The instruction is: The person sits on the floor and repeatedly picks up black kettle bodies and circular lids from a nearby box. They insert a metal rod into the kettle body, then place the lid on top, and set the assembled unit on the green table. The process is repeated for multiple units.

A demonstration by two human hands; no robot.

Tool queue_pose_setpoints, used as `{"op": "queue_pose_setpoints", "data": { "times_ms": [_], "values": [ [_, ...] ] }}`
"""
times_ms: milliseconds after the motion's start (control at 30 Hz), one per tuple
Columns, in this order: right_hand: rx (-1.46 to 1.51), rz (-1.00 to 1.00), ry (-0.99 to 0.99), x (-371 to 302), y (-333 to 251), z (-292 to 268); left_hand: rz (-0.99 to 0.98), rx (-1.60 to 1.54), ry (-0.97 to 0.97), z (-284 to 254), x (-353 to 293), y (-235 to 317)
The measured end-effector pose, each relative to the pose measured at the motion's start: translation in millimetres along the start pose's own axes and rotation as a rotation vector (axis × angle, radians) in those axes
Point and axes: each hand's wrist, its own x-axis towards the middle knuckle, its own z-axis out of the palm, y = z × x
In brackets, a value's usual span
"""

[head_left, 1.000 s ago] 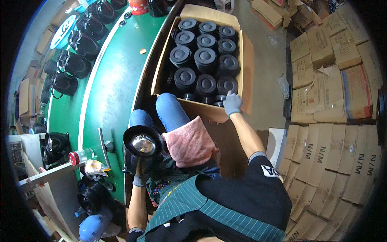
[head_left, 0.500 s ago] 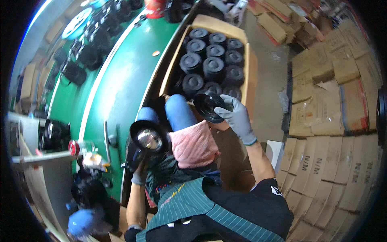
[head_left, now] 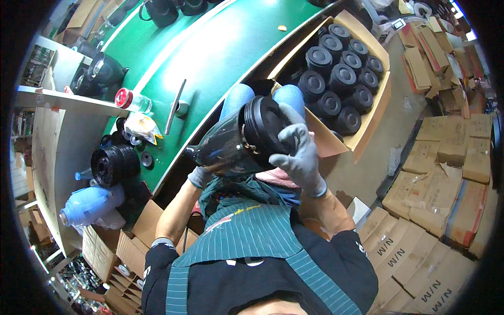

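Observation:
A dark see-through jug (head_left: 220, 149) lies tilted over my lap, its narrow end toward the left and its wide end toward the right. My gloved left hand (head_left: 200, 177) supports it from below, near the narrow end, with most of its fingers hidden behind the jug. Against the wide end sits a black ridged round part (head_left: 262, 123), like a lid or base. My right hand (head_left: 302, 155), in a grey glove, grips the rim of this part with curled fingers and thumb. Under the jug, a pink cloth (head_left: 281, 178) partly shows on my lap.
A carton (head_left: 362, 139) of black cylindrical parts (head_left: 342, 74) stands ahead to the right. On the green bench (head_left: 205, 68) are a red-lidded jar (head_left: 131, 100) and a metal bar (head_left: 175, 107). Stacked black rings (head_left: 115, 165) sit at left; stacked cartons (head_left: 420, 194) line the right.
The jug and the black round part, held apart before, are now together over my lap. The right hand has come inward, and the view has turned.

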Motion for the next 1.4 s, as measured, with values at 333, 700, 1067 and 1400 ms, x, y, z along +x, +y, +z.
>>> {"op": "queue_pose_setpoints", "data": {
  "times_ms": [333,700,1067,1400],
  "values": [
    [-0.024,-0.358,-0.178,9,11,-24,-0.257,-0.482,-0.268,4,25,37],
    [0.089,-0.078,-0.081,0,11,-22,-0.406,-0.712,0.105,-23,3,-3],
    [-0.452,0.132,-0.216,18,-13,-39,-0.117,0.237,0.434,-35,46,101],
    [-0.098,0.431,-0.344,16,-12,-62,0.203,0.6,0.417,-55,59,158]
  ]
}}
